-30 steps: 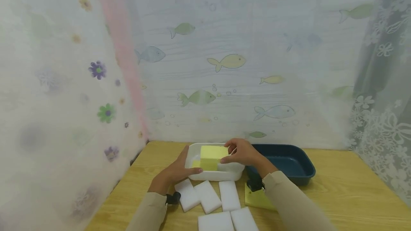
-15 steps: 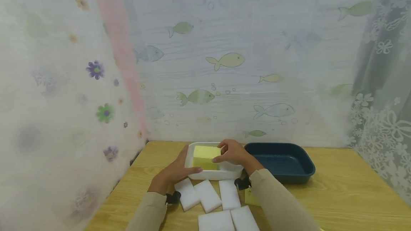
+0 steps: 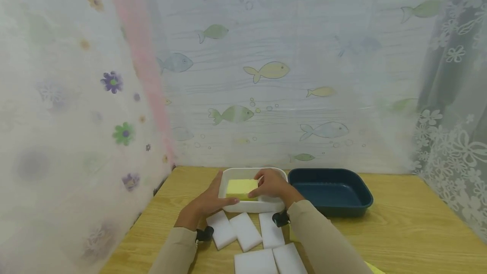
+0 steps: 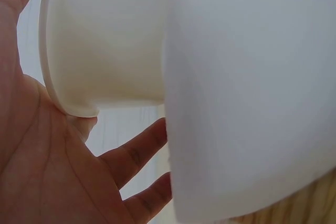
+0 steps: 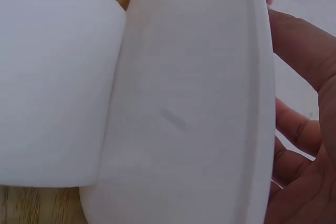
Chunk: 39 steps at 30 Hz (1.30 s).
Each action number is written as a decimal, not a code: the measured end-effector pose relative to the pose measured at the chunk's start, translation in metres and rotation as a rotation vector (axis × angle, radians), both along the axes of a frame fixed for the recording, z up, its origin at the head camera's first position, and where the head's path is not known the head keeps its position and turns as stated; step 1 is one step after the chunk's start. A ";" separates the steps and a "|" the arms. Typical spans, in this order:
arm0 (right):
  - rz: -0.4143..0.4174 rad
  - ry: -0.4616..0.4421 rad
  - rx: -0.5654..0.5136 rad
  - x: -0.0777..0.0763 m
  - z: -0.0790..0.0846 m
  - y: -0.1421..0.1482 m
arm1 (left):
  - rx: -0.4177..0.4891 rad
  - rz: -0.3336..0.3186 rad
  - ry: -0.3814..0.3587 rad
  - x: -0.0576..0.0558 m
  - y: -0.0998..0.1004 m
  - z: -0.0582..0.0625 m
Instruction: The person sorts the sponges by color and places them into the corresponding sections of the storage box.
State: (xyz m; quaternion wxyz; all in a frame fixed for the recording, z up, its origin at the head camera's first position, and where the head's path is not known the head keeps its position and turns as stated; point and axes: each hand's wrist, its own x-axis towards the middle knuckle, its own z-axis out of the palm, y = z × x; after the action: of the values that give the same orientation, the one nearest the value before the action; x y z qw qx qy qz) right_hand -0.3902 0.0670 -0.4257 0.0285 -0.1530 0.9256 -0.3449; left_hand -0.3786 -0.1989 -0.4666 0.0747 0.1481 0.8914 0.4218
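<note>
A white plastic basin (image 3: 254, 207) stands at the back of the table. My left hand (image 3: 205, 202) holds its left end, thumb along the front wall and fingers along the left side. In the left wrist view that hand's palm (image 4: 47, 166) is close against the basin's rim. Inside the basin, toward its left, lies a yellow sponge block (image 3: 239, 187). My right hand (image 3: 272, 185) reaches over the rim and grips the block's right end between thumb and curled fingers. The basin's wall (image 5: 194, 77) hides the block from the right wrist view.
Beside the white basin on the right stands a dark blue basin (image 3: 335, 195). Several white sponge blocks (image 3: 245, 231) lie in front, on the wooden table (image 3: 411, 215). Yellow pieces (image 3: 374, 268) show partly past the right sleeve. Patterned curtains (image 3: 266, 96) hang behind.
My right hand has moved left and down, bringing the yellow sponge block lower into the white basin. My left hand has stayed at the basin's left end.
</note>
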 end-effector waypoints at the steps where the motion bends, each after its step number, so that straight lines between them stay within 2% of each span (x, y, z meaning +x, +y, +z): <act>1: -0.003 0.004 0.009 0.000 0.000 -0.002 | 0.000 -0.002 0.005 0.000 0.000 0.000; 8: -0.025 -0.004 0.030 0.004 0.002 -0.011 | -0.018 0.001 0.005 -0.002 -0.001 -0.003; 21: 0.002 -0.007 0.034 0.004 -0.005 -0.011 | -0.024 -0.007 0.008 -0.001 0.001 -0.005; 33: 0.025 0.016 0.021 0.008 0.015 -0.014 | -0.063 0.007 -0.007 0.002 0.001 0.000; 39: 0.053 0.040 -0.028 0.014 0.027 -0.013 | -0.064 0.009 -0.003 0.004 0.002 0.003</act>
State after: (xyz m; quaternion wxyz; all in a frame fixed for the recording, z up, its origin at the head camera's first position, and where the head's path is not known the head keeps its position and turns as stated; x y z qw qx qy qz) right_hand -0.3759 0.0535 -0.3982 0.0169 -0.1845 0.9167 -0.3540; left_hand -0.3750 -0.1973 -0.4631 0.0787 0.1413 0.9049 0.3937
